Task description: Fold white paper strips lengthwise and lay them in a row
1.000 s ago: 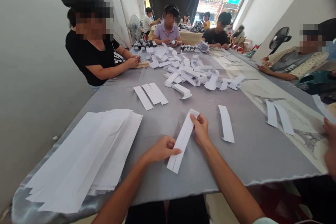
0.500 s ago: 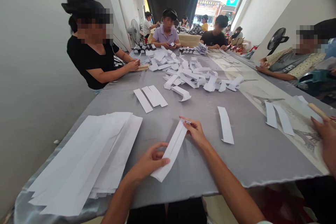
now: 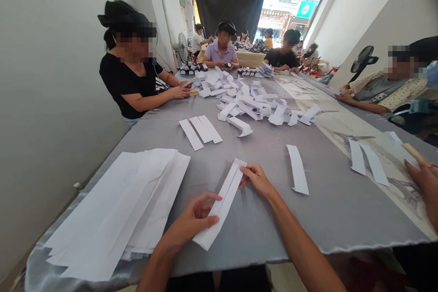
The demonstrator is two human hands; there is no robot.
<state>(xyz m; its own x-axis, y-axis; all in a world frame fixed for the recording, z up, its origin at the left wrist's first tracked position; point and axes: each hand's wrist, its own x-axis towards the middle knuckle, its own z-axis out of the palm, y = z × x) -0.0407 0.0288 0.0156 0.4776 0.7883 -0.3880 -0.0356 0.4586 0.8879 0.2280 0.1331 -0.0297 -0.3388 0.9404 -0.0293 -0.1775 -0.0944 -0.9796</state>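
Folded paper strip (image 3: 221,205) held between both hands, now tipped further toward 7 o'clock.
Stack of paper sheets (image 3: 116,210) at 9 o'clock; left hand (image 3: 193,221) curls its fingers narrowly around the strip's lower half; right hand (image 3: 256,180) pinches its upper end; loose strip (image 3: 297,169) at 1 o'clock on the grey counter (image 3: 328,223).

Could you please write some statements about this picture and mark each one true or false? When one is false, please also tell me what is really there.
1. The left hand and the right hand both touch one long white paper strip. True.
2. The stack of long paper strips lies to the right of the hands. False: it lies to their left.
3. A loose pile of folded paper pieces lies on the table beyond the hands. True.
4. The table has a red cover. False: it has a gray table cloth.
5. A co-worker in a lilac shirt is at the far end of the table, facing the camera. True.
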